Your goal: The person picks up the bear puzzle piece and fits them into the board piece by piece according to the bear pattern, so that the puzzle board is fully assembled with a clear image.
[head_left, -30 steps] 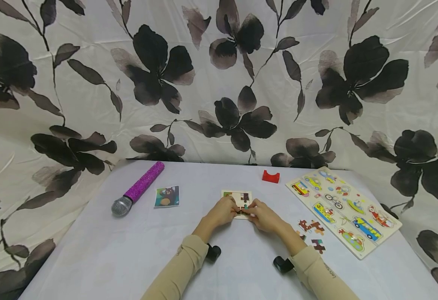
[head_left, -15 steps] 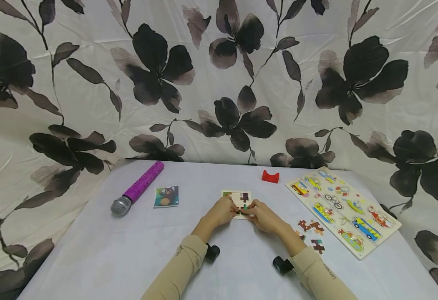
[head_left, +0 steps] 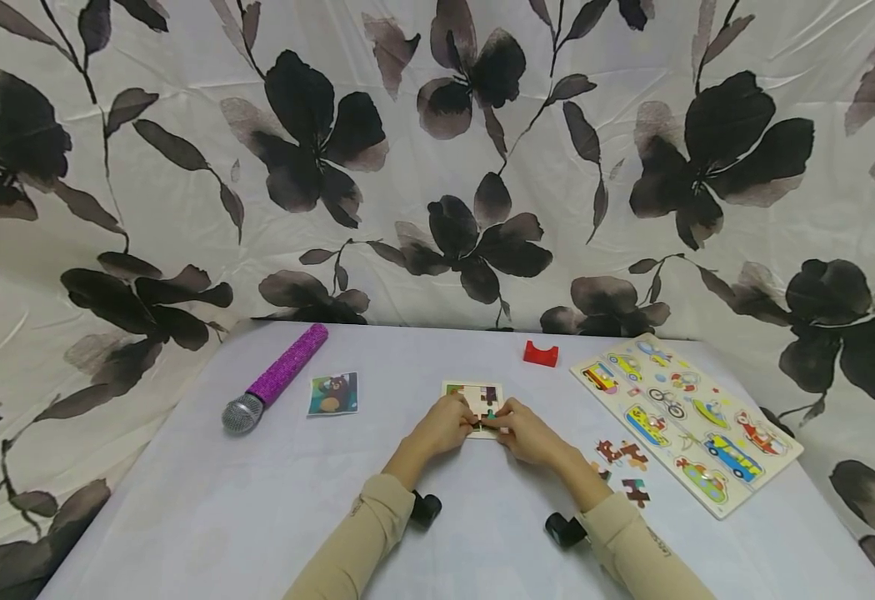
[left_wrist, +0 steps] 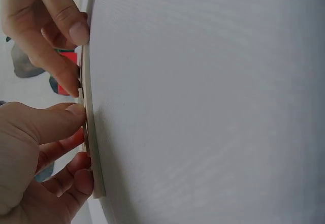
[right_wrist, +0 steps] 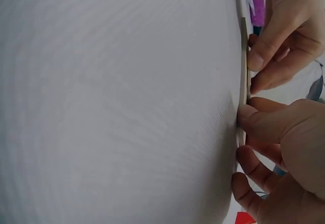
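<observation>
Lying between hands (head_left: 531, 435) and board (head_left: 687, 427) are jigsaw pieces (head_left: 636, 492).

A play corner, room type unclear: a white-covered table (head_left: 182, 500) with a flowered curtain (head_left: 437, 150) behind it and a puzzle board (head_left: 682, 434) towards its right.

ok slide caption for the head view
Left hand and right hand at a small jigsaw, loose pieces beside a vehicle puzzle board.

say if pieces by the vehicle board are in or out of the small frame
Out: the puzzle pieces lie loose on the table, apart from the frame.
</observation>
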`<state>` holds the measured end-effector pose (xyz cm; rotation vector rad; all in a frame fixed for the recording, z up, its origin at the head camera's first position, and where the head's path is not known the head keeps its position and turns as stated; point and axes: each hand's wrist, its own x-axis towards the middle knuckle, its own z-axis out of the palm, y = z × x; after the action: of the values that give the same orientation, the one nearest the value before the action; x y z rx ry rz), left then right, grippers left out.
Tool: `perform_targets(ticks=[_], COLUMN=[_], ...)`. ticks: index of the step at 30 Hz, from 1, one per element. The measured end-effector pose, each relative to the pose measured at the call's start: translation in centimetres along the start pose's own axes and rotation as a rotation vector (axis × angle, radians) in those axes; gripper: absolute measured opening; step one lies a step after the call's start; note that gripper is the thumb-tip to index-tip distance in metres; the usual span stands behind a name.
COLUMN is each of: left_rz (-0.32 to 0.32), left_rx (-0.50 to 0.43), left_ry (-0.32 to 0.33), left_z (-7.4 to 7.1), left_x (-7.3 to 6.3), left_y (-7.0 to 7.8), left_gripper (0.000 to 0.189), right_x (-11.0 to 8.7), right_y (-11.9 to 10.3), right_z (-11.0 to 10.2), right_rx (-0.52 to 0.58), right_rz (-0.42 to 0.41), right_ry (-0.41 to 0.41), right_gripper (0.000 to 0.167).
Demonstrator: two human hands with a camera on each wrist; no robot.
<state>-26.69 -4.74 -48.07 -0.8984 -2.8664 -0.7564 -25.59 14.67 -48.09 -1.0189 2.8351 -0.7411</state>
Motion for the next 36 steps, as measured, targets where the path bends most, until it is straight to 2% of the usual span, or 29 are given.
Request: perform_targets(ticks=[10,17,27,31,36], left_rz=[-0.002,-0.003,-0.033,-0.009,0.024], left_rx=[0.055,0.058,0.101,0.121,0.17], left_ry=[-0.016,-0.042,-0.038,-0.014,-0.003], left_z=[-0.2,0.0,-0.1,0.2,0.4], left_x=[-0.2,-0.2,-0.4,-0.4,-0.6], left_y=[0.4,0.4,1.2,1.2,1.2], left_gripper=[0.021,0.021,0.021,0.021,0.026], right_x=[-0.1,-0.1,-0.2,-0.3,-0.5], right_y=[0.6,0.7,0.7,0.8,0.8], right_z=[0.0,0.1,-0.3,-0.3,-0.3], right_rx=[0.048,-0.019,0.036,0.036,0.039], right_rz=[-0.042,-0.079,-0.034,-0.065,-0.065], right_ry=[0.039,0.072,0.052,0.067,0.063], right_gripper=[0.027,0.022,0.022,0.02,0.02])
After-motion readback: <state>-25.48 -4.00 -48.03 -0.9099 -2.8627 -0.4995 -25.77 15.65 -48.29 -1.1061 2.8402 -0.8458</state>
